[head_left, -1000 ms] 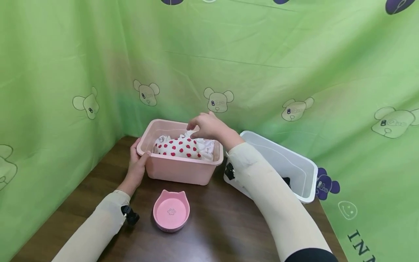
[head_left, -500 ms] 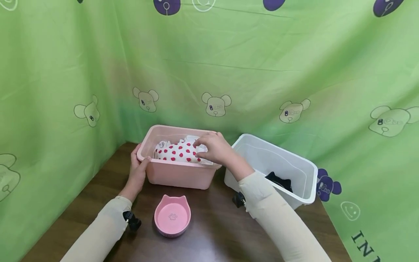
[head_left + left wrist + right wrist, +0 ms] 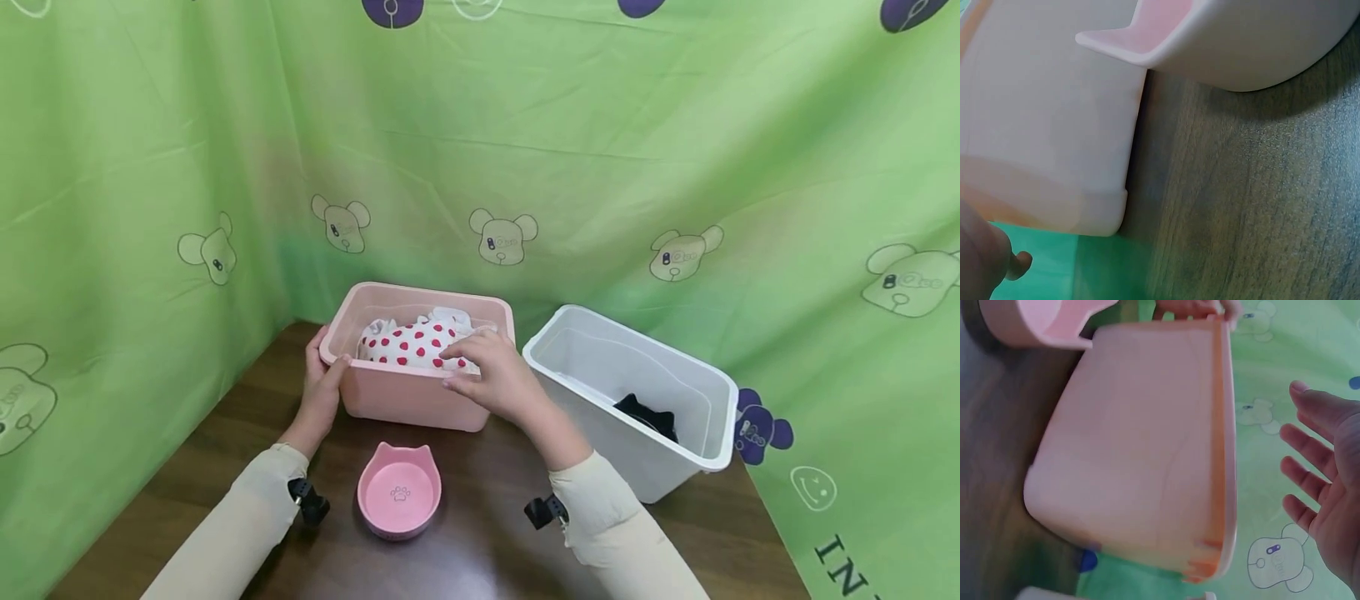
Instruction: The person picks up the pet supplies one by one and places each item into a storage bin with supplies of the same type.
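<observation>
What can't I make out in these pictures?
Head view: the spotted cloth, lower part hidden by the pink bin, right end by the right hand.
Head view: the black thing, partly hidden by the near wall of the white bin.
Left wrist view: the pink bowl, cut off by the picture's top edge.
Left wrist view: the left hand, mostly past the left edge.

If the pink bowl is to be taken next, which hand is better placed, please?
Probably the right hand: it holds nothing and could likely reach the pink bowl at once. The left hand grips the pink bin, so it would first need to let go.
</observation>
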A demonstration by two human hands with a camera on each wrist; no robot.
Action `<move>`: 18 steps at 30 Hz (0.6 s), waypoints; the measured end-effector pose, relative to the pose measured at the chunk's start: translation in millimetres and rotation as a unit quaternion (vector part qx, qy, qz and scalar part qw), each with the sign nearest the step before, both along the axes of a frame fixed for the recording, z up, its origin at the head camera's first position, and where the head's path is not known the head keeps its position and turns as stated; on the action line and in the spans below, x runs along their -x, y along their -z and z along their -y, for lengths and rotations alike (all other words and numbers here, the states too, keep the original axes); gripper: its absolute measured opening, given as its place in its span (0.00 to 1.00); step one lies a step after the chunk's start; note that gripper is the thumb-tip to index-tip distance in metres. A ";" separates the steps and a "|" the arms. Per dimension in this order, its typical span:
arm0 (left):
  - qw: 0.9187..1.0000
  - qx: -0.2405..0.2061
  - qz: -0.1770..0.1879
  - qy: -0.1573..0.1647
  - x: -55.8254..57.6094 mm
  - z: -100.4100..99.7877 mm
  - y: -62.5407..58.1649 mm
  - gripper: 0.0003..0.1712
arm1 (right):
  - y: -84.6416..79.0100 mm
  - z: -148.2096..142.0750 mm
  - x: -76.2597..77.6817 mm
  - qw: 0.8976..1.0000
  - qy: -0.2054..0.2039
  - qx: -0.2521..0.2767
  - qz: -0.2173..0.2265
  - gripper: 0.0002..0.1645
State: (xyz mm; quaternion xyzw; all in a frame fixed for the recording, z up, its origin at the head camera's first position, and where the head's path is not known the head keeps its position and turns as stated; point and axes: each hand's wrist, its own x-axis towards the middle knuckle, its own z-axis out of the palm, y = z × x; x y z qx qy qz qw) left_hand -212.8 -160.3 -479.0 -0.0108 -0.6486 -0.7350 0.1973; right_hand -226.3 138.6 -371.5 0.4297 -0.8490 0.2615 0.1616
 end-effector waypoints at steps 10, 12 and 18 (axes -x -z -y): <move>1.000 -0.021 0.003 0.004 3.4 3.8 -3.3 0.40 | 22.2 -2.8 -28.0 0.998 -0.018 0.065 0.009 0.22; 1.000 -0.022 0.006 0.006 3.8 4.6 -2.9 0.40 | 29.9 -3.0 -32.6 0.996 -0.018 0.083 0.009 0.22; 1.000 -0.013 0.012 0.008 2.7 2.1 -1.9 0.40 | 57.3 -5.1 -45.9 0.992 0.006 0.124 0.028 0.23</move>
